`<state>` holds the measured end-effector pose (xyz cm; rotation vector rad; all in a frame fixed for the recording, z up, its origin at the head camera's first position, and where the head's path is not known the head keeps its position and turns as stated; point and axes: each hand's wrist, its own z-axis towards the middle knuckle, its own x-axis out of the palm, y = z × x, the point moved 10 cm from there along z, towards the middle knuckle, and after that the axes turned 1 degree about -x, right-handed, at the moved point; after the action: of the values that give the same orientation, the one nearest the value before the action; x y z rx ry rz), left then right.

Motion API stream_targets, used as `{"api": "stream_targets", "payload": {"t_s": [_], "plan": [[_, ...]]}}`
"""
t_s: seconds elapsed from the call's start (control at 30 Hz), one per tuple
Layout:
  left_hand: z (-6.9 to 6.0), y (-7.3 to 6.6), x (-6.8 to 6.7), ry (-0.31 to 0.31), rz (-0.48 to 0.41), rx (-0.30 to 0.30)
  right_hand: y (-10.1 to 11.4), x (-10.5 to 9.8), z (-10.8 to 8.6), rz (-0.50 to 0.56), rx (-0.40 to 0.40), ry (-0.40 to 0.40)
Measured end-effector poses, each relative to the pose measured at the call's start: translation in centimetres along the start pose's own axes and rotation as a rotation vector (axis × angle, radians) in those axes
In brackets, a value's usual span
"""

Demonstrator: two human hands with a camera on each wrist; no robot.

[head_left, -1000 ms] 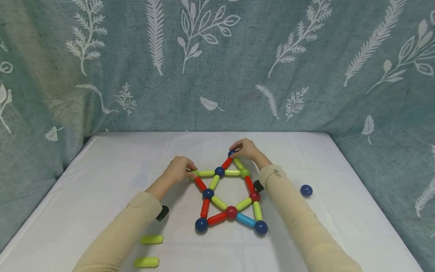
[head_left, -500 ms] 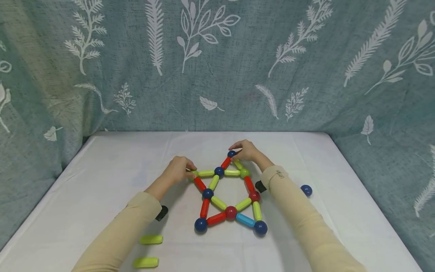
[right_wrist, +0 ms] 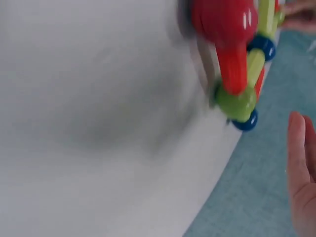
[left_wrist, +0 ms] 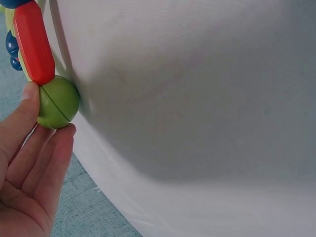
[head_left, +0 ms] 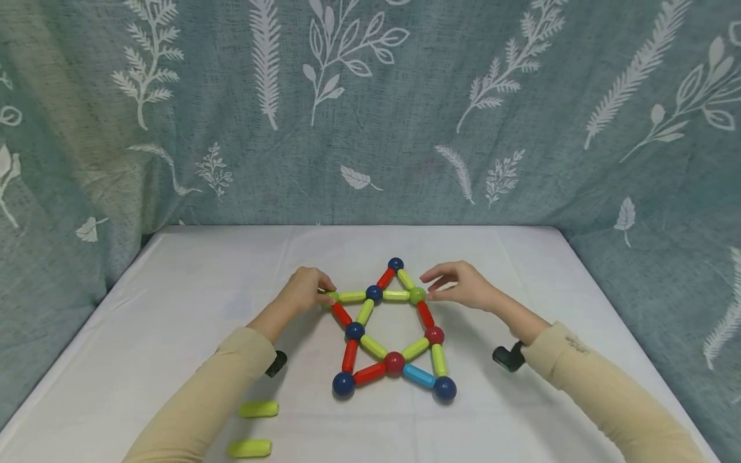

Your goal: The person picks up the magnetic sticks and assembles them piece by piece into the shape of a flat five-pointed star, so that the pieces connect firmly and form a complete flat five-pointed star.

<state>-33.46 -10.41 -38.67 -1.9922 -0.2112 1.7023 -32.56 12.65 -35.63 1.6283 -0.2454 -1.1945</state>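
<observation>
A star-shaped frame of coloured rods and balls lies on the white table. At its left corner my left hand (head_left: 303, 290) pinches a green ball (left_wrist: 58, 102) between thumb and fingertips; a red rod (left_wrist: 33, 43) joins that ball. My right hand (head_left: 463, 285) is beside the frame's right green ball (head_left: 417, 295), holding nothing, its fingers loosely extended. At the far tip sits a blue ball (head_left: 396, 264), joined by a red rod (head_left: 385, 278) and a green rod (head_left: 406, 279). Nearer me are a red ball (head_left: 395, 363) and a light blue rod (head_left: 419, 375).
Two loose green rods (head_left: 258, 409) lie on the table (head_left: 173, 308) at the near left, beside my left sleeve. A patterned blue-green curtain (head_left: 370, 128) hangs behind the table's far edge and down both sides.
My right hand has let go of the far blue ball and moved right and towards me. The loose blue ball at right is now out of sight behind that arm. My left hand stays put.
</observation>
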Motion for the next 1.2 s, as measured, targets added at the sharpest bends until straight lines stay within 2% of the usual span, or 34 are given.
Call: {"api": "stream_targets", "payload": {"t_s": [0.17, 0.27, 0.5, 0.6, 0.7, 0.87, 1.07, 1.2], "plan": [[0.0, 0.0, 0.1, 0.006, -0.003, -0.010, 0.6, 1.3, -4.1, 0.043, 0.001, 0.026], [-0.1, 0.0, 0.2, 0.009, 0.004, -0.015, 0.3, 2.5, -6.1, 0.070, 0.040, 0.046], [-0.1, -0.1, 0.3, 0.004, 0.013, -0.011, -0.5, 6.0, -9.2, 0.085, 0.112, 0.100], [-0.1, -0.1, 0.4, 0.007, 0.010, -0.017, -0.5, 7.1, -9.7, 0.039, 0.098, 0.105], [-0.1, -0.1, 0.4, 0.012, 0.023, -0.017, -0.4, 7.4, -9.8, -0.010, 0.096, 0.077], [0.0, -0.3, 0.2, 0.023, 0.044, -0.005, -0.5, 7.2, -9.8, -0.063, 0.147, 0.047], [-0.3, -0.4, 0.1, 0.059, 0.042, 0.003, -0.7, 6.5, -9.5, -0.126, 0.188, 0.045], [-1.2, -0.5, 0.1, 0.097, 0.053, 0.016, -1.2, 5.1, -9.2, -0.189, 0.243, 0.026]]}}
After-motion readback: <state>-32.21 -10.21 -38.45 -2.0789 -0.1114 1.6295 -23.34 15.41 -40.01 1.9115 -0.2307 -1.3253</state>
